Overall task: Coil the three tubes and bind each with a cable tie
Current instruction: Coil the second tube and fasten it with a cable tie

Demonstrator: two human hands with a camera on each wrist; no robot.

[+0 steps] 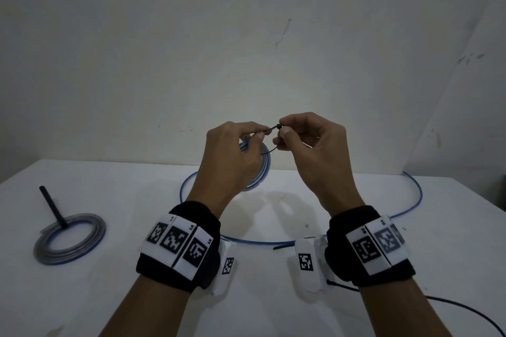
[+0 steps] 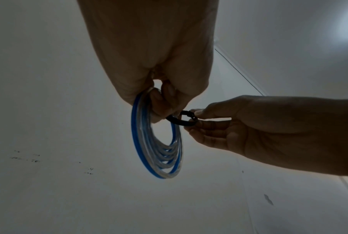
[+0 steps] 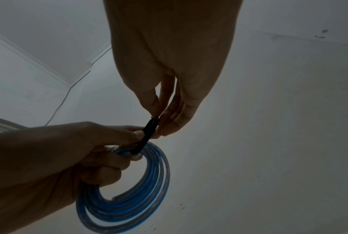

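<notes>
Both hands are raised above the white table (image 1: 383,268), meeting at a small coil of tube. The left hand (image 1: 232,150) holds the coiled clear-and-blue tube (image 2: 159,150) in the air; its grip is curled round the top of the coil, fingers threaded through the ring and thumb pressed on the outside, so the loops hang down below the hand. A black cable tie (image 2: 184,120) wraps the bundle at that held spot and forms a small open loop sticking out toward the other hand. The right hand (image 1: 309,142) has its grip pinched together on the cable tie, thumb and forefinger clamped at the tie's head, the remaining fingers loosely curled beneath. From the right wrist view the tie (image 3: 147,136) runs as a dark strap from those fingertips down to the coil (image 3: 129,197).

On the table at the left lies a second coil of tube (image 1: 69,239), flat, already bound by a black tie whose long tail (image 1: 52,205) sticks upward and away. A third tube (image 1: 394,210), thin and blue, is uncoiled and sweeps in a wide arc across the table behind and below the wrists. A spare black cable tie (image 1: 283,247) lies on the table just beside that arc, between the two wrists. Both wrists wear black bands (image 1: 179,243) with white marker tags.
</notes>
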